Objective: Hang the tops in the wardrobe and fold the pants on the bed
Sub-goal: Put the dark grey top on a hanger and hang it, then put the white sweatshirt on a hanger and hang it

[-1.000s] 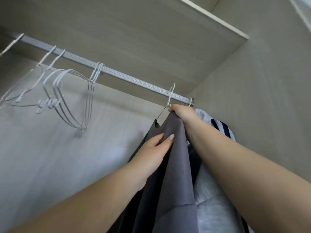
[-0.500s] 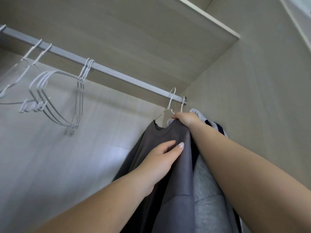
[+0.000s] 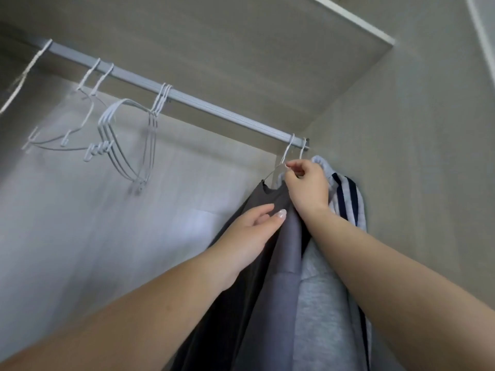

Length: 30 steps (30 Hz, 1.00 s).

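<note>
Up on the rail (image 3: 187, 99), empty hangers (image 3: 128, 140) cluster at the left, well apart from the work. Further right, the left hand (image 3: 249, 231) rests with loose, straight fingers on the grey top (image 3: 278, 263), which hangs lengthwise downward. Directly above, the right hand (image 3: 305, 183) pinches that top's hanger (image 3: 286, 153) just under its hook, already over the rail. Crowding its right, a striped top (image 3: 345, 202) hangs against the wardrobe wall (image 3: 415, 156).
</note>
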Available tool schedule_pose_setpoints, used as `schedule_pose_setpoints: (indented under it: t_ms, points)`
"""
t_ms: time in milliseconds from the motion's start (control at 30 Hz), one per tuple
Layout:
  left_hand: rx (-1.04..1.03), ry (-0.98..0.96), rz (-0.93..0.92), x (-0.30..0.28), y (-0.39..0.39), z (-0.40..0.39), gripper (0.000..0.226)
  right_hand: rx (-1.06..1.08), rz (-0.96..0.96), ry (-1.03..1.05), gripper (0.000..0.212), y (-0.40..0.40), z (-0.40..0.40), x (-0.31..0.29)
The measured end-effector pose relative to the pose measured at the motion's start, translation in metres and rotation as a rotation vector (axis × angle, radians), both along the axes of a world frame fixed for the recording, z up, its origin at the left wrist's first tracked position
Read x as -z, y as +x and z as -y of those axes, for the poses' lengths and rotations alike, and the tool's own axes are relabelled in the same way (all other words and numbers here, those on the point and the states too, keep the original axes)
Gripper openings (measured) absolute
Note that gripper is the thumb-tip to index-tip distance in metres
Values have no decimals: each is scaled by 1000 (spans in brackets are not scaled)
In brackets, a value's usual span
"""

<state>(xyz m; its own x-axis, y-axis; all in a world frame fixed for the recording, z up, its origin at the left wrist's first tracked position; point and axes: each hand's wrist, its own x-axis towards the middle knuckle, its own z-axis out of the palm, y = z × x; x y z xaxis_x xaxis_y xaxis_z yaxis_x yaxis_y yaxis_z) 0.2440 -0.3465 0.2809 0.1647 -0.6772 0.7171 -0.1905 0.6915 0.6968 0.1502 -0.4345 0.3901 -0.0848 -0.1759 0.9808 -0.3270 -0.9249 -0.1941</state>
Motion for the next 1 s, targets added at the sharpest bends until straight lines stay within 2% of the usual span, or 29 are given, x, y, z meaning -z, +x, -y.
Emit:
schedule_pose_setpoints:
  t_ms: [100,167,267,433,533,800,900,1000]
  points:
    - [-39,-7,-70,10,3,-15,31,-35,-48,-200,18,3,-25,32]
    - [-78,2,-120,20,4,-28,16,-154,-55,-199,17,4,-46,55]
    - [-149,25,-196,45,8,-56,9,-420,-50,-80,21,3,-76,95]
    - [-400,44,-243,106,14,-119,21,-865,44,221,28,0,-113,174]
    - [-545,83,-242,154,-3,-162,24,-1026,-14,404,26,-14,-135,230]
    - [-862,294,-389,309,-114,-294,12,-1366,-489,628,27,-69,-221,377]
    - [-1041,380,-455,352,-165,-359,13,-1547,-778,693,28,-88,-277,428]
    - [-1219,442,-526,384,-219,-424,18,-1703,-1056,674,29,-110,-337,469]
